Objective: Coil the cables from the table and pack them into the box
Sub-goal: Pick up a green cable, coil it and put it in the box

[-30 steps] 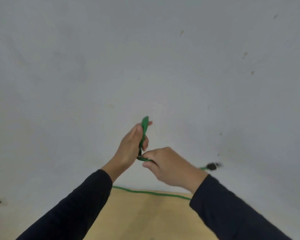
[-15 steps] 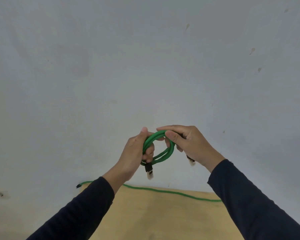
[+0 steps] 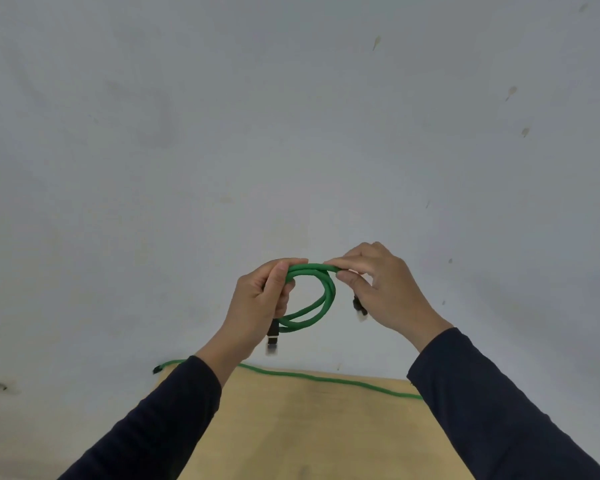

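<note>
Green cable [image 3: 321, 299] coiled, pinched between left hand [image 3: 257, 303], right hand [image 3: 385, 292].

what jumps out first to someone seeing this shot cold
A bright green coiled cable is held up mid-frame against a plain grey wall, the left hand gripping one side of the loop and the right hand pinching its top. Black plugs hang near each hand. Below, a second green cable lies stretched along the far edge of the tan table.
</note>
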Tool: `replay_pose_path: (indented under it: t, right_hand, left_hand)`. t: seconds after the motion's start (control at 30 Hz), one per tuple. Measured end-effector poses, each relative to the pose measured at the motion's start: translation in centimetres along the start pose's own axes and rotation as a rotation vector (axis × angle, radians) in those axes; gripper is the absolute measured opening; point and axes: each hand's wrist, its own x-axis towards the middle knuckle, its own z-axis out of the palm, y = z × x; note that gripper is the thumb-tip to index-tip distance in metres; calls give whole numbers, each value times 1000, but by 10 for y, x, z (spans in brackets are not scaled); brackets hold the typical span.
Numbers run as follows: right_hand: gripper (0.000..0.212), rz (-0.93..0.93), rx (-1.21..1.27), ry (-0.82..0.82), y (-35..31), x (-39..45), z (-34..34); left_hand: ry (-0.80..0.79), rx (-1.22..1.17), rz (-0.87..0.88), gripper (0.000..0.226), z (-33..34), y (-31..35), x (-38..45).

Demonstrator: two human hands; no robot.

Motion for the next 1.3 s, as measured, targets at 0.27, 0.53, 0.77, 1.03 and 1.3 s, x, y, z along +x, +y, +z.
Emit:
replay_pose_path:
  t: [0.27,0.53,0.77,1.03,1.3]
  right_hand:
    - [23,145,259,279,-1,1,16]
    - [23,440,650,217,-5,3,31]
    - [22,388,445,249,-4,8,26]
    - [20,519,604,253,-7,13,31]
    - [24,670,716,162,-4,18,29]
  left_hand:
    - [-78,-46,13,35,10,-1,0]
    - [-79,45,47,34,8,-13,5]
    - [-154,-24,-50,31,5,-16,4]
    - [-153,12,-46,30,7,-19,2]
    - [-139,-26,-105,29,8,-22,2]
